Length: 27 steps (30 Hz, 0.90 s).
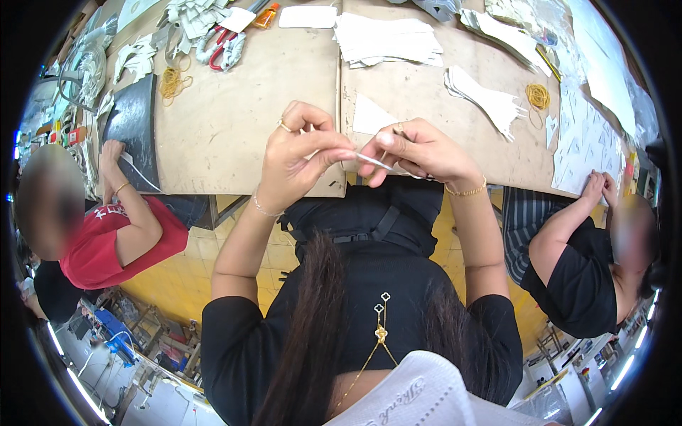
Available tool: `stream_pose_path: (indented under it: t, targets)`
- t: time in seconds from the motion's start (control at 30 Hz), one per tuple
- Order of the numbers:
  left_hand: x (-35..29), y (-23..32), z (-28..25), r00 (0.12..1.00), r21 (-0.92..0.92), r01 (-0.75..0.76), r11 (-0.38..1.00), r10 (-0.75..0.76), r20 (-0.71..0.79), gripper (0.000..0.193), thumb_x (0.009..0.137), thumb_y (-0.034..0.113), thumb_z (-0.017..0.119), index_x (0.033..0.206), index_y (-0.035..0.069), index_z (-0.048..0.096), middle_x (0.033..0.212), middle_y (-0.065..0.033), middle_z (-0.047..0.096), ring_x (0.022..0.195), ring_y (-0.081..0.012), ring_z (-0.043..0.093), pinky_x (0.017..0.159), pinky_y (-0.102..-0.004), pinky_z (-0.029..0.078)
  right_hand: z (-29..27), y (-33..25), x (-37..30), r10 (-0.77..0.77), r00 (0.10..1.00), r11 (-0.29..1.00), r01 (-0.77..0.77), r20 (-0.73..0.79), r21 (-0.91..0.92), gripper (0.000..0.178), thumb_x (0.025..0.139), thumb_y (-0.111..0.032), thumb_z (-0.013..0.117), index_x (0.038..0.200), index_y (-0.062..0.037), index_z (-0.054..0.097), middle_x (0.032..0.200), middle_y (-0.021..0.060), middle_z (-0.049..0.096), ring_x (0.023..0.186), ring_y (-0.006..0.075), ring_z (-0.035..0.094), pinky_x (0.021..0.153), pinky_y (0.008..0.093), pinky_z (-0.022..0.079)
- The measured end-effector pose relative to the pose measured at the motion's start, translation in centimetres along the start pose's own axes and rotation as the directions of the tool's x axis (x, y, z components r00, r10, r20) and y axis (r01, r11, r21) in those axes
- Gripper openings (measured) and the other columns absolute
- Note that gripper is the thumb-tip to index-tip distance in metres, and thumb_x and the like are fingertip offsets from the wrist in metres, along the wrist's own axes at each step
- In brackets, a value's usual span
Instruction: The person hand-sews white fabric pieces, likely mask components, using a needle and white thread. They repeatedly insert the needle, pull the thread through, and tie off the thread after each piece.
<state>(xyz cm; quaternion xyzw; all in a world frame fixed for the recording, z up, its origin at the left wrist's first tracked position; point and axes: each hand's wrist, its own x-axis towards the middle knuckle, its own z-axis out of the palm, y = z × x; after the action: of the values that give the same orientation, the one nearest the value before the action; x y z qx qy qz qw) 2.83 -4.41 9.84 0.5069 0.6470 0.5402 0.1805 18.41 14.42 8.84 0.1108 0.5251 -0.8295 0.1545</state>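
Observation:
My left hand (302, 153) pinches one end of a thin white piece (372, 162) between thumb and forefinger, just above the table's near edge. On the other side, my right hand (430, 153) is closed around the far end of that same piece. A slim dark object (400, 132) also sticks up between the right fingers; its kind is hard to make out. The white piece is seen nearly edge-on, so its full shape is hidden. Behind my hands, a flat white cut piece (371, 116) lies on the brown table (241, 128).
Stacks of white cut pieces (387, 39) lie farther back, with a smaller fanned stack (483, 98) at right. Rubber bands (538, 96), red-handled scissors (217, 55) and an orange bottle (266, 15) are around. Co-workers sit left (121, 234) and right (582, 284).

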Motion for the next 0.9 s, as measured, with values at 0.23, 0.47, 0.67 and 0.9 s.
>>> stream_pose_path:
  t: [0.23, 0.47, 0.67, 0.9]
  targets:
    - [0.5, 1.5, -1.9, 0.959, 0.087, -0.280, 0.956, 0.274, 0.072, 0.017, 0.075, 0.017, 0.084, 0.087, 0.008, 0.076, 0.090, -0.0038, 0.054, 0.085, -0.0196, 0.052, 0.075, -0.0323, 0.043, -0.2, -1.3, 1.2, 0.095, 0.947, 0.994, -0.109, 0.307, 0.028, 0.037, 0.105, -0.033, 0.056, 0.106, 0.0015, 0.071, 0.088, 0.0089, 0.075, 0.074, 0.0141, 0.072, 0.063, 0.0213, 0.051]
    - [-0.2, 1.9, -1.2, 0.983, -0.162, 0.155, 0.974, -0.169, -0.073, 0.013, 0.077, 0.009, 0.084, 0.087, 0.006, 0.076, 0.087, -0.0055, 0.059, 0.083, -0.0164, 0.057, 0.075, -0.0293, 0.046, 1.5, -1.6, -0.9, -0.065, 0.998, 0.996, 0.066, 0.023, -0.062, 0.032, 0.104, -0.027, 0.060, 0.107, 0.0030, 0.072, 0.087, 0.0071, 0.074, 0.071, 0.0091, 0.070, 0.065, 0.0225, 0.053]
    - [0.7, 2.0, -1.3, 0.990, 0.022, -0.120, 0.992, 0.118, 0.071, 0.008, 0.083, 0.004, 0.078, 0.088, 0.002, 0.072, 0.087, -0.0055, 0.057, 0.083, -0.0168, 0.053, 0.075, -0.0287, 0.043, 1.9, -1.9, -0.4, -0.110, 0.994, 0.993, 0.110, -0.016, 0.046, 0.035, 0.104, -0.028, 0.060, 0.114, 0.0048, 0.070, 0.093, 0.0082, 0.075, 0.079, 0.0115, 0.072, 0.068, 0.0240, 0.055]
    - [0.3, 3.4, -1.3, 0.982, -0.042, 0.142, 0.989, -0.146, -0.121, 0.011, 0.078, 0.006, 0.083, 0.085, 0.003, 0.075, 0.082, -0.0053, 0.061, 0.080, -0.0152, 0.059, 0.071, -0.0267, 0.046, 4.8, -3.2, -0.1, -0.439, 0.867, 0.761, 0.220, -0.235, -0.611, 0.019, 0.089, -0.015, 0.078, 0.099, 0.0010, 0.075, 0.086, 0.0050, 0.072, 0.068, 0.0077, 0.065, 0.061, 0.0218, 0.051]
